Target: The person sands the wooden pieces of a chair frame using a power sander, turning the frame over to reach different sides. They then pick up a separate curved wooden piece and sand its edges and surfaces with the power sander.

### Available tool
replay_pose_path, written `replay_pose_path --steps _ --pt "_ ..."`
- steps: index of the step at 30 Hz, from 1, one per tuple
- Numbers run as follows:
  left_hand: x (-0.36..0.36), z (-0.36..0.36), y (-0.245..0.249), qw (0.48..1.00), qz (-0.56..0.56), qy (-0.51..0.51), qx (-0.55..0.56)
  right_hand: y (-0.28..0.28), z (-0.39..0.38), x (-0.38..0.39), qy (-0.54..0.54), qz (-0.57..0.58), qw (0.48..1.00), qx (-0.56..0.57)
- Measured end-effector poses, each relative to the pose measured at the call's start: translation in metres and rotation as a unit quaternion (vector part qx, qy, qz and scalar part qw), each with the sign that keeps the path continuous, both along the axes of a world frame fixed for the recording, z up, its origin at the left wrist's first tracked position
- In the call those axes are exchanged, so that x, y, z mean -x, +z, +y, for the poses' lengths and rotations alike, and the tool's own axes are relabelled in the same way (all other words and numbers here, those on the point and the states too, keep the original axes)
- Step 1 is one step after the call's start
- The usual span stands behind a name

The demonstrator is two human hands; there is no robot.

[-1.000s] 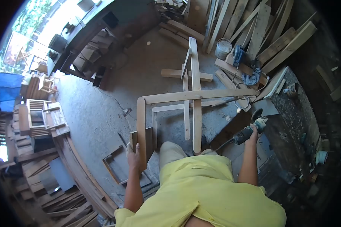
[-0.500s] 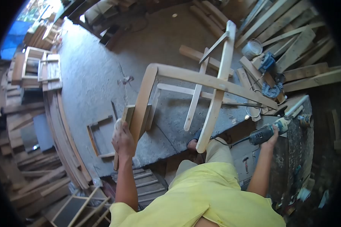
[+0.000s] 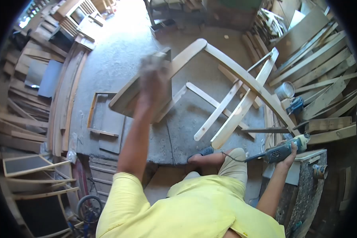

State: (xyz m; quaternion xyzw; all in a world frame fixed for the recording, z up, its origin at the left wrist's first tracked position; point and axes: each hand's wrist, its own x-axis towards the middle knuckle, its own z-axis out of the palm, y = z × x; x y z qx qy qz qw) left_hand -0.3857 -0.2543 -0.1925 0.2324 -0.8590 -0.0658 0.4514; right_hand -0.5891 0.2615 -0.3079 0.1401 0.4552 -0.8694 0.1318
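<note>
A wooden chair frame [image 3: 234, 71] with curved legs and crossed slats lies on its side on the concrete floor. My left hand [image 3: 154, 75] is over its broad panel at the left end, smeared by motion, so its fingers and anything in them cannot be made out. At the right, my right hand [image 3: 290, 155] is closed around a corded grinder [image 3: 277, 153]. The grinder's dark disc end is beside the lower tip of the frame's long curved leg.
A small wooden frame [image 3: 92, 113] lies on the floor at the left. Stacked boards [image 3: 67, 103] line the left side. Timber, a white bucket [image 3: 285, 90] and a blue tool [image 3: 295, 105] are at the right. A worn workbench [image 3: 305, 186] stands beside my right arm.
My left hand has moved up and forward along the chair frame, away from its lower left part. The chair frame appears turned in view. The grinder stays in my right hand, nearer the leg tip.
</note>
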Motion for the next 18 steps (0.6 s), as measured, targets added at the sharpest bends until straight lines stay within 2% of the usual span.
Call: replay_pose_path --steps 1,2,3,4,5,6,7,8,9,10,13,15,18 --pt "-0.002 0.034 -0.005 0.999 -0.024 -0.045 -0.018 -0.005 0.005 -0.007 0.002 0.006 1.0 -0.01" --pt "0.006 0.061 -0.021 0.99 -0.057 -0.131 0.023 0.003 0.003 -0.019 0.008 0.014 1.0 -0.001" --pt "0.02 0.114 -0.039 0.973 0.022 -0.229 -0.017 0.017 -0.005 -0.039 0.006 -0.004 1.0 0.014" --pt "0.009 0.173 -0.02 0.935 -0.123 -0.312 -0.112 0.025 -0.007 -0.054 0.005 -0.024 0.999 0.027" --pt "0.023 0.223 -0.059 0.891 -0.111 -0.422 -0.126 0.024 0.0 -0.061 0.025 -0.032 0.998 0.04" --pt "0.012 0.264 -0.042 0.827 -0.307 -0.441 -0.166 0.024 0.006 -0.069 0.032 -0.028 0.998 0.043" --pt "-0.002 0.3 -0.049 0.822 -0.233 -0.495 -0.16 0.024 0.011 -0.076 0.037 -0.012 0.999 0.016" --pt "-0.006 0.324 -0.05 0.784 -0.287 -0.533 -0.139 0.025 0.015 -0.08 0.042 0.007 0.999 -0.008" --pt "-0.016 0.344 -0.057 0.795 -0.239 -0.551 -0.088 0.025 0.022 -0.084 0.09 0.01 0.996 0.023" --pt "-0.023 0.359 -0.063 0.814 -0.225 -0.533 -0.044 0.025 0.028 -0.092 0.094 0.013 0.995 0.023" --pt "-0.031 0.378 -0.077 0.824 -0.227 -0.519 -0.019 0.029 0.038 -0.115 0.066 -0.011 0.998 0.009" --pt "-0.035 0.39 -0.083 0.807 -0.25 -0.534 -0.041 0.026 0.05 -0.124 0.065 -0.02 0.998 0.015" --pt "-0.036 0.407 -0.093 0.812 -0.244 -0.53 -0.014 0.023 0.07 -0.132 0.06 -0.037 0.997 0.012"
